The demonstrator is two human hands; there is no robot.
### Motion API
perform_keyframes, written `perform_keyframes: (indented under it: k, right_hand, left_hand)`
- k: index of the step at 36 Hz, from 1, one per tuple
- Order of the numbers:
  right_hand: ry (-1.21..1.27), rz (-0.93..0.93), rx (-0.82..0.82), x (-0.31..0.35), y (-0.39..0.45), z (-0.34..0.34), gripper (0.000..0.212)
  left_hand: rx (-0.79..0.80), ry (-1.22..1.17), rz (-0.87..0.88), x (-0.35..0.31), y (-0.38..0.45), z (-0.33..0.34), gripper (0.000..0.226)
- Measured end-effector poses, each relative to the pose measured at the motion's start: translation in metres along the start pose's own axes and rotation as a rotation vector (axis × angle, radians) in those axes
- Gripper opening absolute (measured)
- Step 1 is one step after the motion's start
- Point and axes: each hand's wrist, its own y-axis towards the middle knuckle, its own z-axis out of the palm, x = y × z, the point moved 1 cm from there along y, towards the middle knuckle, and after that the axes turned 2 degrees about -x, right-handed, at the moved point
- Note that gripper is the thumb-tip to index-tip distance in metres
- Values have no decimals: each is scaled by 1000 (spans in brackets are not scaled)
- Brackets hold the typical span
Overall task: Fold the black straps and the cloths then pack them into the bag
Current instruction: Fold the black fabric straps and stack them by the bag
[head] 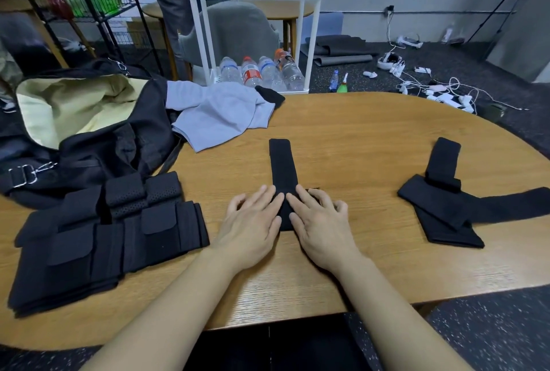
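Your left hand (253, 221) and right hand (320, 223) press flat, fingers spread, on the near end of the long black fabric strap (282, 168) at the middle of the oval wooden table (372, 138). Bare wood lies beyond the strap's far end; the open black bag (89, 132) sits left of it.

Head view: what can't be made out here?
- Near end of the centre strap: covered by the left hand and right hand.
- Bag interior: only pale lining shows; contents hidden by its rim, left side cut off by the frame edge.
- Right strap: its tail runs off the right edge.
- Bottle labels: too small.
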Motion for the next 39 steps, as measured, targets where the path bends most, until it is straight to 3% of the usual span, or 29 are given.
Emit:
perform_keyframes:
  k: [6,10,15,21,24,26,29,35,39]
  right_hand:
    - [4,4,34,2,-5,-2,78]
    - [15,1,47,4,-15,-6,77]
    - [19,-4,72,10,-32,-11,80]
    - [-18,-16,120,19,-52,-16,84]
    - [-44,-18,158,25,-61,-20,88]
    - [-49,-26,184,27,-65,-23,90]
    - [-36,-63,182,27,-71,-27,88]
    - [116,-78,123,21,-73,-36,63]
    - [144,-52,90,20,-69,-35,62]
  left_hand:
    - [29,23,14,4,-3,2,54]
    - [60,-4,82,8,-16,-1,84]
    - [111,-5,178,12,-32,-13,68]
    - [25,201,359,2,-44,-28,59]
    - [-28,253,414,-1,-47,-24,32]
    - [-63,250,428,-1,-48,-24,26]
    - [-69,246,408,0,-51,-24,24]
    - [16,-20,129,5,-58,-35,38]
    - [68,-75,132,4,-66,-40,51]
